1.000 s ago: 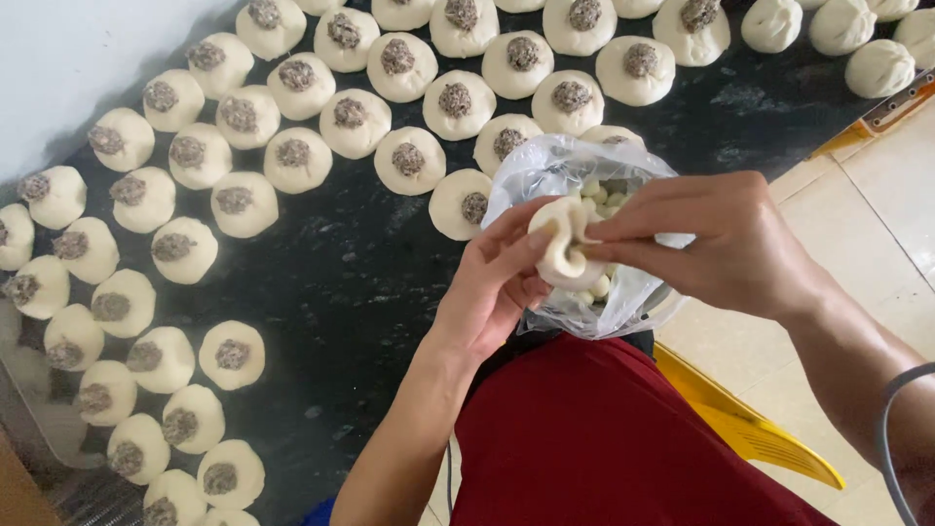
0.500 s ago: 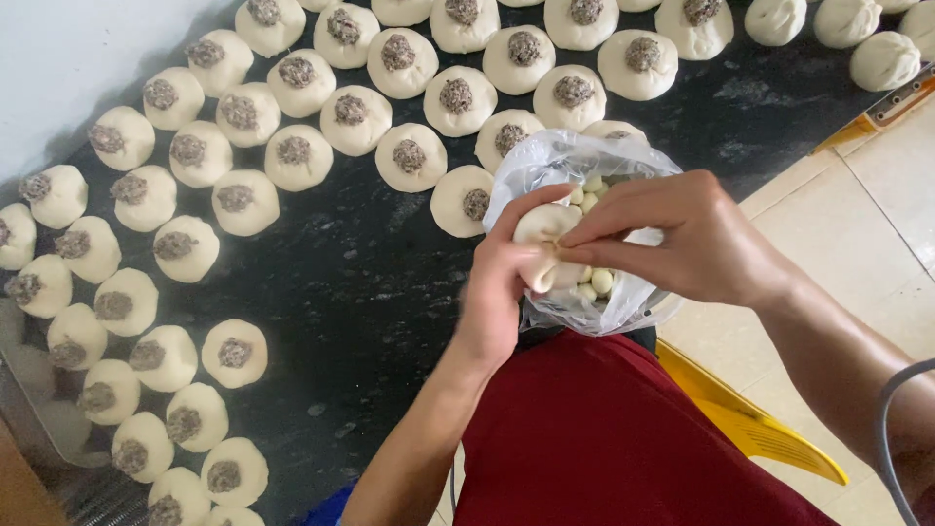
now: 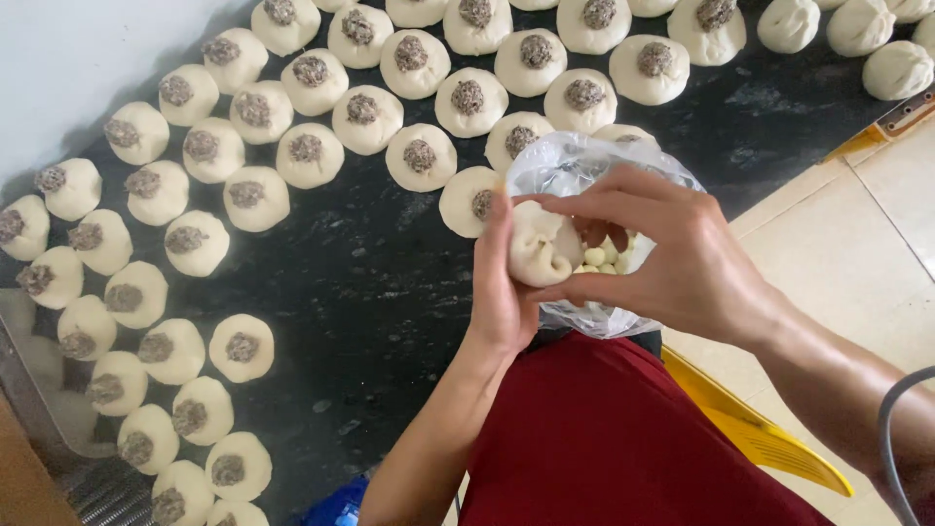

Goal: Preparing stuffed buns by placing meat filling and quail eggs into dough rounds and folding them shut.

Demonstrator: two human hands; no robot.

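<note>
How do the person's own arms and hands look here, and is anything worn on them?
Both arms are bare from the frame edge to the wrist: no sleeves show. The left hand and the right hand have no gloves, and no rings, watch or bracelet can be seen. The nails look short and unpainted. A thin grey cable curves beside the right forearm at the lower right edge.

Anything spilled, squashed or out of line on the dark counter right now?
Nothing stands out. The filled dough rounds sit in orderly rows on the dark counter. Left hand and right hand hold one dough piece over the clear bag.
</note>
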